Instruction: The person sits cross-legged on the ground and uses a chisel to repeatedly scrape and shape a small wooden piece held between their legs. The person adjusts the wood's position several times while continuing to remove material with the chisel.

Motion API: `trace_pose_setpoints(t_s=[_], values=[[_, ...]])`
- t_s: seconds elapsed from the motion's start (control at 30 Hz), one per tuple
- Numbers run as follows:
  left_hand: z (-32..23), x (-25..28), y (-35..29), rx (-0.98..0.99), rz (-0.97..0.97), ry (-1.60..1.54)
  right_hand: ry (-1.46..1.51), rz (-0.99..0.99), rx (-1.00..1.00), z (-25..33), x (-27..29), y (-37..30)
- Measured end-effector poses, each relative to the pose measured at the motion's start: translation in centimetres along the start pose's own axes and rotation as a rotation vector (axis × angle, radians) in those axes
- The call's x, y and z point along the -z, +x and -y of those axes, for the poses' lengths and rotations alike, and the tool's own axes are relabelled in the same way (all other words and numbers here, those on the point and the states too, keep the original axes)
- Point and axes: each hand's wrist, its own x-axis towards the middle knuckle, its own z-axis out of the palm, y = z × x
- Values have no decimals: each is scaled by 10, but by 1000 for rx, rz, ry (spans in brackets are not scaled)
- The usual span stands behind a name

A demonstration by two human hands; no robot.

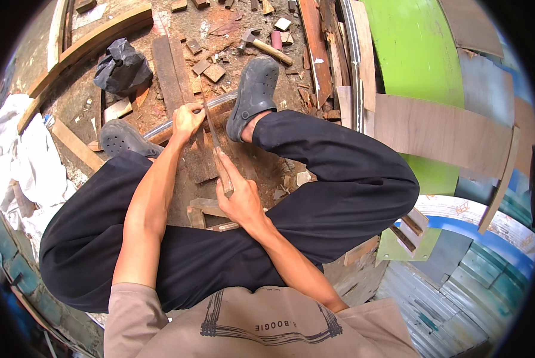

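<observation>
My right hand (243,204) is closed round the wooden handle of a long, narrow-bladed hand tool (211,128). Its thin blade points away from me, between my feet; whether it is a saw or a file I cannot make out. Just left of the blade, my left hand (188,121) has its fingers bent together, and what they grip is hidden. Beneath and beyond the hands, a wooden strip with a grey edge (221,105) lies crosswise between my grey clogs. Under my forearms a brown board (202,164) rests on the ground.
Beyond my feet are a claw hammer (268,49), several small wood blocks (214,73) and a crumpled black bag (122,68). White cloth (25,158) lies left. To the right are long planks (316,51), a green panel (410,53) and a wide plywood strip (443,134).
</observation>
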Motion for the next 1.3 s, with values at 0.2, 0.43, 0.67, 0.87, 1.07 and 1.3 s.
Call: trace_pose_setpoints(t_s=[0.2,0.43,0.67,0.87,1.07,1.3], values=[[-9,4,-5,56,5,-51,73,-95,143,-4,15,-20],[-2,0,-9,-32,-63,-23,21,-6,17,7,6,-20],[-5,2,-4,10,0,-26,25,4,-41,0,-4,12],[-2,0,-9,-18,-53,-30,48,-104,192,-4,5,-26],[-2,0,-7,-4,-30,-30,44,2,-35,-6,2,7],[-7,0,-16,-30,-13,-112,46,-79,-6,-7,-6,9]])
